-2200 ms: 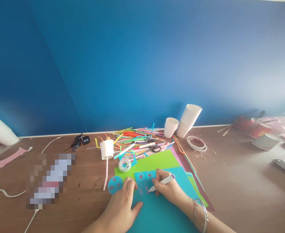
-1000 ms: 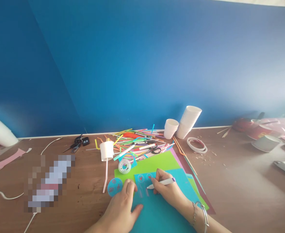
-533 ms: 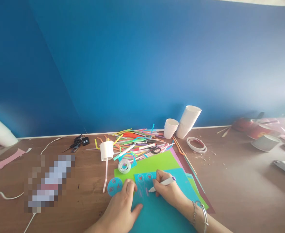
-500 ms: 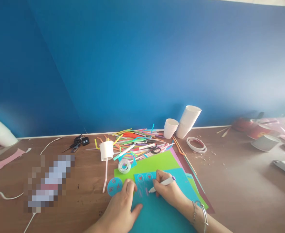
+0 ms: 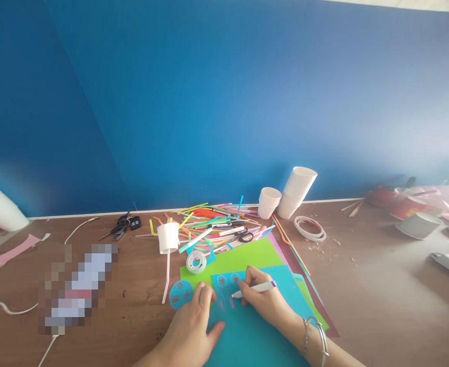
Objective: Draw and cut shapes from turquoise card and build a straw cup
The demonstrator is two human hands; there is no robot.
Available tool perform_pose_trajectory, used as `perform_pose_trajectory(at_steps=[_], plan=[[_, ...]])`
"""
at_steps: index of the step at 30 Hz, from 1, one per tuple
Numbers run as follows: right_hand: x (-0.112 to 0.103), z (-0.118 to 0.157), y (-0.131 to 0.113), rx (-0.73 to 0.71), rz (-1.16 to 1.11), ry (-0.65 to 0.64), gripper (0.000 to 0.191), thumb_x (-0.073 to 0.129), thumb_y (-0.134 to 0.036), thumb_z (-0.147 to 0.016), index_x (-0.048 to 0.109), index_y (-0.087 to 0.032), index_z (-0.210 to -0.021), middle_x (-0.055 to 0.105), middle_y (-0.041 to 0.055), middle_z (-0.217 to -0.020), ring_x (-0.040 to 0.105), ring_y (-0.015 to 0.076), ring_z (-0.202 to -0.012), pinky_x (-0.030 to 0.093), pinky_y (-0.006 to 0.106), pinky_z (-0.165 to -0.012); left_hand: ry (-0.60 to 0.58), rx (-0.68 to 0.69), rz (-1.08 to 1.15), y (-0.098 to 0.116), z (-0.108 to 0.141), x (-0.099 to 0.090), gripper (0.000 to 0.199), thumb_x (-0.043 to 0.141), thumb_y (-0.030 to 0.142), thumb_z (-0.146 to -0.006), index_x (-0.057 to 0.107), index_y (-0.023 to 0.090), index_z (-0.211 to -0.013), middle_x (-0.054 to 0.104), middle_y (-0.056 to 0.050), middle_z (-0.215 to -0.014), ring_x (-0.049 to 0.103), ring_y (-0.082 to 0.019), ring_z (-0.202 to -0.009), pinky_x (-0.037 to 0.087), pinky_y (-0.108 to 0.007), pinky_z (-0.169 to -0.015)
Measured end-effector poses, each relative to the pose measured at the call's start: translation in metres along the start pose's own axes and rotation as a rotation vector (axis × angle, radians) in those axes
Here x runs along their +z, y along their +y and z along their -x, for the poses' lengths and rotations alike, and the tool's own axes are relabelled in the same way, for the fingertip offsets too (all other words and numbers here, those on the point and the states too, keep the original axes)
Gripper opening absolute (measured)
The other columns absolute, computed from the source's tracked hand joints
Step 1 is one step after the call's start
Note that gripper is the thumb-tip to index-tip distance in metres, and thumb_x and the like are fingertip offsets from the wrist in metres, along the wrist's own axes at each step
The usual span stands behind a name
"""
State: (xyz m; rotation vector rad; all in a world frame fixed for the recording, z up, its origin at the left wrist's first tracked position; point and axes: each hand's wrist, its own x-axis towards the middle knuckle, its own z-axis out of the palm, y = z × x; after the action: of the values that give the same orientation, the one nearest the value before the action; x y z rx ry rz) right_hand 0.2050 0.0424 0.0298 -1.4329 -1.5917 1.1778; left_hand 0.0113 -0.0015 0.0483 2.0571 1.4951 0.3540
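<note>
My right hand (image 5: pixel 264 298) grips a white marker with a purple end (image 5: pixel 258 287), its tip touching a blue sheet of paper (image 5: pixel 258 331). On that sheet are two ringed red hearts and pale pinkish oval strokes beneath them. My left hand (image 5: pixel 193 318) rests on the sheet's left edge, thumb spread away from the slightly bent fingers, holding nothing. Just left of its fingertips lies a blue paper circle (image 5: pixel 180 294) with small red drawings. Green paper (image 5: pixel 243 255) sticks out from under the blue sheet. A roll of clear tape (image 5: pixel 196 262) lies beside it.
A white paper cup with straws (image 5: pixel 168 238) stands left of a heap of straws and markers (image 5: pixel 212 224). Black-handled scissors (image 5: pixel 246 236) lie there too. Behind are stacked paper cups (image 5: pixel 297 191). Keys (image 5: pixel 127 224) and a white cable (image 5: pixel 8 310) lie to the left.
The marker tip has moved slightly up and left over the pale oval strokes, the right hand shifting with it. My left hand has stayed in place.
</note>
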Motion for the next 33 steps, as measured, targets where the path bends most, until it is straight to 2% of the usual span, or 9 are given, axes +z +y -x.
perform_pose_trajectory(at_steps=[7,10,12,14,16,18,21,33], plan=[[-0.001,0.001,0.001,0.018,0.023,-0.045,0.023,0.051,-0.018,-0.072,0.037,-0.023,-0.054,0.053,-0.0069,-0.039,0.048,0.0104,-0.038,0.033,0.019,-0.040,0.000,0.005,-0.004,0.000,0.001,0.001,0.025,0.050,0.015,-0.076,0.038,0.023,-0.096,0.050,-0.005,-0.103,0.056,-0.021,-0.081,0.041,-0.032,-0.069],[-0.004,0.000,-0.002,0.034,-0.053,-0.057,0.024,0.052,-0.023,-0.074,0.038,-0.023,-0.055,0.052,-0.0064,-0.037,0.047,0.0101,-0.037,0.031,0.019,-0.039,0.003,0.011,0.010,-0.002,0.001,0.002,0.026,0.050,0.015,-0.076,0.038,0.022,-0.098,0.050,-0.005,-0.103,0.056,-0.021,-0.083,0.040,-0.032,-0.070],[-0.004,-0.001,-0.006,0.046,-0.131,-0.023,0.027,0.052,-0.030,-0.077,0.037,-0.023,-0.056,0.049,-0.0069,-0.035,0.044,0.0096,-0.036,0.030,0.019,-0.040,-0.003,0.021,0.032,-0.003,0.001,0.003,0.027,0.050,0.016,-0.076,0.038,0.022,-0.099,0.050,-0.005,-0.103,0.056,-0.021,-0.084,0.040,-0.032,-0.071],[-0.001,-0.002,-0.009,0.017,-0.197,-0.004,0.028,0.053,-0.033,-0.078,0.038,-0.023,-0.057,0.047,-0.0076,-0.036,0.041,0.0090,-0.038,0.031,0.020,-0.041,-0.009,0.029,0.049,-0.004,0.000,0.003,0.029,0.050,0.015,-0.076,0.038,0.022,-0.101,0.050,-0.005,-0.104,0.056,-0.020,-0.085,0.040,-0.032,-0.071],[0.004,-0.003,-0.010,-0.035,-0.218,-0.040,0.025,0.056,-0.030,-0.076,0.039,-0.023,-0.060,0.048,-0.0076,-0.041,0.043,0.0091,-0.040,0.032,0.020,-0.042,-0.009,0.031,0.055,-0.005,0.000,0.003,0.029,0.050,0.015,-0.076,0.038,0.022,-0.101,0.050,-0.005,-0.105,0.056,-0.021,-0.086,0.040,-0.032,-0.072],[0.011,-0.003,-0.007,-0.056,-0.185,-0.080,0.021,0.057,-0.025,-0.073,0.040,-0.022,-0.061,0.050,-0.0069,-0.045,0.044,0.0096,-0.042,0.032,0.020,-0.042,-0.011,0.024,0.054,-0.005,0.000,0.003,0.027,0.049,0.016,-0.076,0.038,0.022,-0.100,0.050,-0.005,-0.105,0.055,-0.021,-0.087,0.040,-0.032,-0.072],[0.017,-0.002,-0.001,-0.043,-0.103,-0.061,0.022,0.054,-0.019,-0.073,0.038,-0.023,-0.058,0.049,-0.0071,-0.043,0.043,0.0093,-0.041,0.031,0.020,-0.041,-0.022,0.017,0.054,-0.004,0.000,0.002,0.027,0.049,0.016,-0.076,0.038,0.022,-0.100,0.050,-0.006,-0.104,0.056,-0.022,-0.087,0.039,-0.033,-0.072],[0.017,0.000,0.001,-0.047,0.027,-0.096,0.021,0.050,-0.015,-0.072,0.038,-0.023,-0.056,0.050,-0.0074,-0.042,0.043,0.0085,-0.039,0.031,0.018,-0.040,-0.006,0.010,0.044,-0.003,-0.001,0.003,0.026,0.051,0.017,-0.075,0.039,0.022,-0.098,0.051,-0.005,-0.104,0.056,-0.021,-0.083,0.037,-0.031,-0.069]])
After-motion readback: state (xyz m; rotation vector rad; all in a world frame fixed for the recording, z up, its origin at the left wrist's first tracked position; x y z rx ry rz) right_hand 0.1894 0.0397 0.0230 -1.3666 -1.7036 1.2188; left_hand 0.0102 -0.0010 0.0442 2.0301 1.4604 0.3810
